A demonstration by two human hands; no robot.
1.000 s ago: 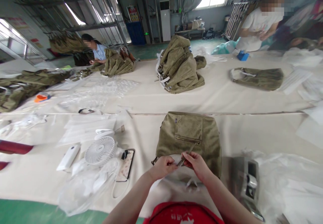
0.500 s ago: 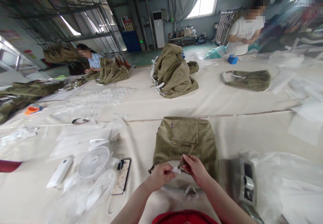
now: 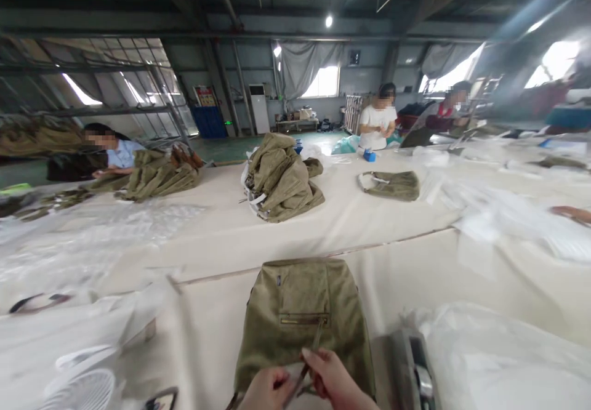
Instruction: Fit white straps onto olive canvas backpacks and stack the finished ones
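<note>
An olive green bag [image 3: 305, 293] lies flat on the pale table in front of me, its zipped pocket facing up. My right hand [image 3: 330, 376] pinches a thin strap [image 3: 317, 336] that runs up to the pocket's zipper. Just left of it, my left hand [image 3: 270, 388] is closed over the lower part of the bag, around a small whitish piece [image 3: 293, 373] close to the strap's lower end. Both hands nearly touch. The bag's lower edge is partly hidden by them.
A grey metal device [image 3: 415, 370] stands right of the bag, beside clear plastic sheets [image 3: 498, 354]. A white fan [image 3: 83, 391] and a phone [image 3: 161, 399] are at lower left. Piled olive bags [image 3: 281, 179] lie across the table. Several people sit or stand beyond.
The view has tilted up and turned right, so the bag and hands appear lower and further left. Another person's hand now shows at the right edge. My hands still work close together at the strap.
</note>
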